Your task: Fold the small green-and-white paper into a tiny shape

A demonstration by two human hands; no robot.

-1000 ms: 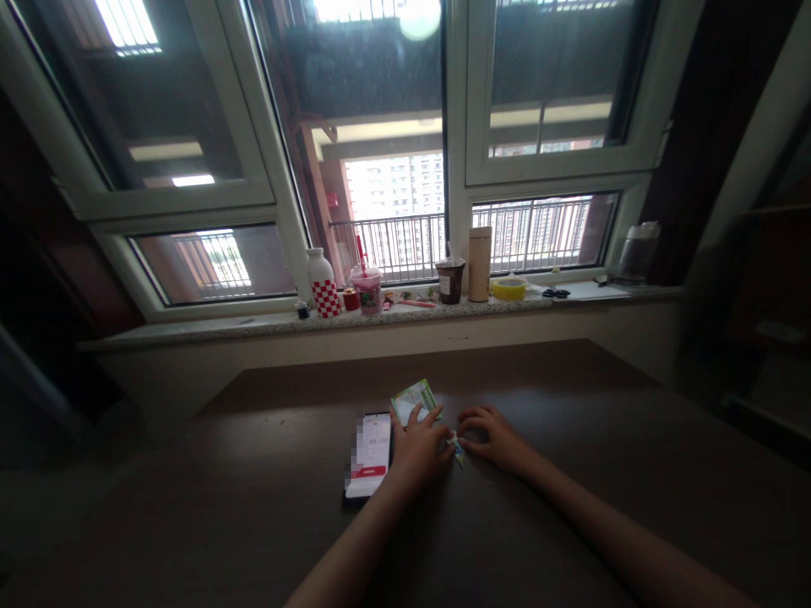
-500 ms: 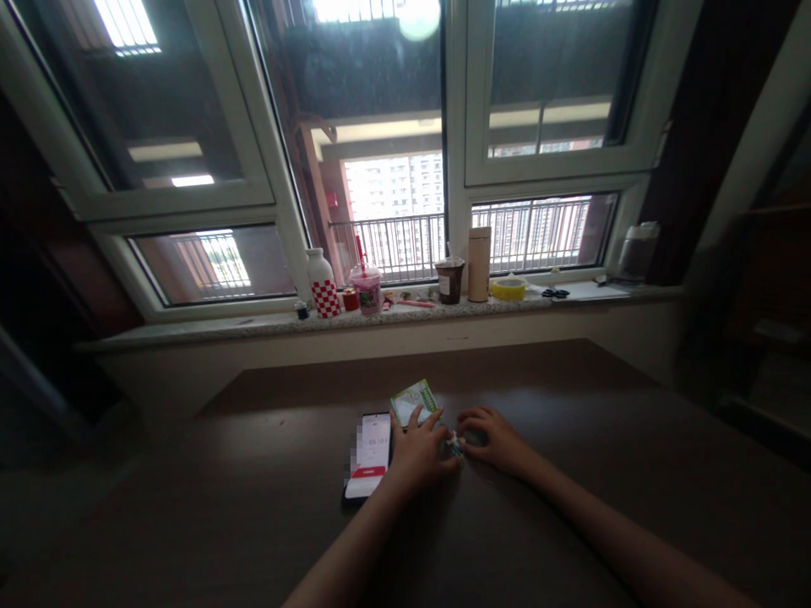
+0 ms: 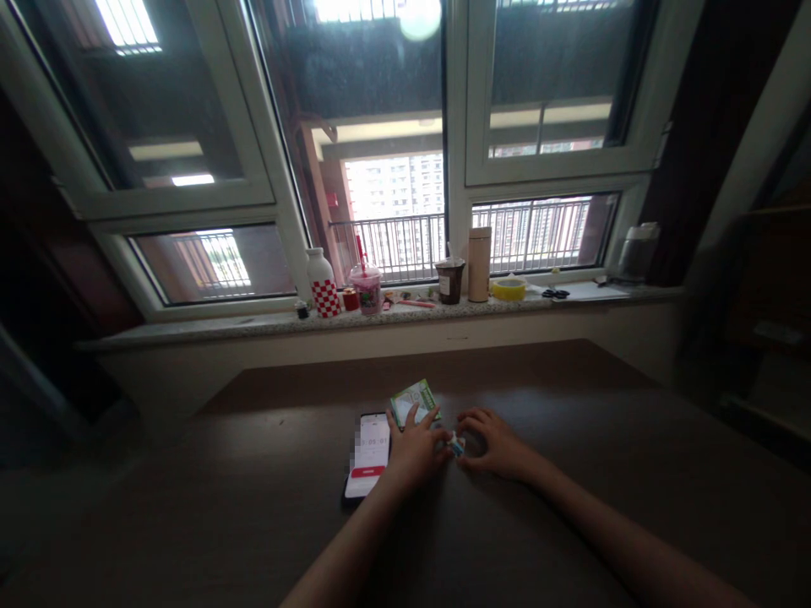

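A small white and blue piece (image 3: 456, 444), too small to make out, is between my two hands on the dark brown table (image 3: 285, 439). The thumb and forefinger of my left hand (image 3: 415, 446) pinch its left side, while the other fingers spread toward a green and white card (image 3: 415, 403). My right hand (image 3: 498, 443) has its fingers curved round the right side, with thumb and fingertips at the piece. Beside my left hand, on its left, lies a phone (image 3: 369, 460) with a lit screen, partly covered by my wrist.
Behind the table, a stone windowsill (image 3: 266, 325) bears a checkered bottle (image 3: 324, 287), a pink cup (image 3: 367, 291), a dark cup (image 3: 449, 281), a tan flask (image 3: 479, 266), yellow tape (image 3: 508, 289), scissors (image 3: 556, 294) and a clear jar (image 3: 638, 253).
My left thumb has drawn in closer to the forefinger. The small piece has turned slightly, and my right thumb has shifted down a little. Card and phone stay in place.
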